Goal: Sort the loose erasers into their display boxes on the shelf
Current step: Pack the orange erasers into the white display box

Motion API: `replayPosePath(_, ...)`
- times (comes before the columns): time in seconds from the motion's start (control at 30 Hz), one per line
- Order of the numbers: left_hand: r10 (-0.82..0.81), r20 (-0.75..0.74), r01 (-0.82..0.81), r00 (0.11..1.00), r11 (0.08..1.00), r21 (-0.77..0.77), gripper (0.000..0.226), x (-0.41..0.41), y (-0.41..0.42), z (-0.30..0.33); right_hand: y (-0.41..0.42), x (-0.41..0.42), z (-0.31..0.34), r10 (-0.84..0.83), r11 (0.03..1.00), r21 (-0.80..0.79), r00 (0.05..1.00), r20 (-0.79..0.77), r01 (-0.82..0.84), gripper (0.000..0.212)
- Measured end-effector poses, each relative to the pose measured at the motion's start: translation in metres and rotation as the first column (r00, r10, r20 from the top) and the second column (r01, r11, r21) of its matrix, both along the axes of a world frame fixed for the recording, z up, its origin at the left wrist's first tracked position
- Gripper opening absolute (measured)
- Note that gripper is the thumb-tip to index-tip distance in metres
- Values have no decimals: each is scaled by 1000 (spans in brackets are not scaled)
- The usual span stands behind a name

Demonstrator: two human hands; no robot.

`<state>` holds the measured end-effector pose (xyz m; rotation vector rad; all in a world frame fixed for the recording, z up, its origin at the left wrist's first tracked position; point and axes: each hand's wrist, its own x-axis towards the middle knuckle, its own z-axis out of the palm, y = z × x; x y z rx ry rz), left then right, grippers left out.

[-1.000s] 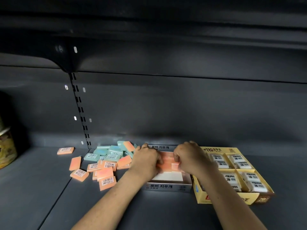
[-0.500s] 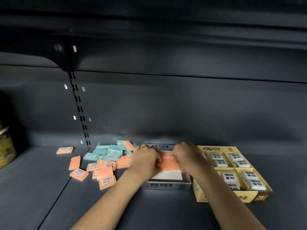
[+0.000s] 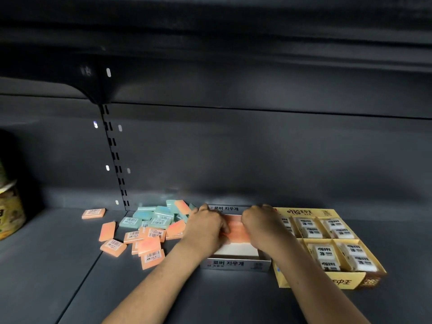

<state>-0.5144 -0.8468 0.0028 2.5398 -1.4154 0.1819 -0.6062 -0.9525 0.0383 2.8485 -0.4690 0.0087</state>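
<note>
A row of orange erasers is gripped by both hands, left hand and right hand, inside the white box. A loose pile is left unsorted on the shelf, to its left.

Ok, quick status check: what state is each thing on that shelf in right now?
left hand: fingers curled on the orange erasers in the white box
right hand: same, gripping them from the right
orange erasers in box: packed at the back end
white box: open, front part unfilled
yellow box: open, holds white sleeved erasers
loose erasers: orange and teal, unsorted pile left of the white box
</note>
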Motion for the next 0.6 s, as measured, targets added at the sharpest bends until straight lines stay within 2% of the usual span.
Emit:
replayPosePath(0.33,20,18,-20,1000,1000,2,23,4,4,0,-1,-4,2,-25,999,38,999,23,24,25)
replayPosePath(0.6,131,21,-132,991,990,40,23,2,1,1,2,-5,2,-30,994,111,999,44,25,25)
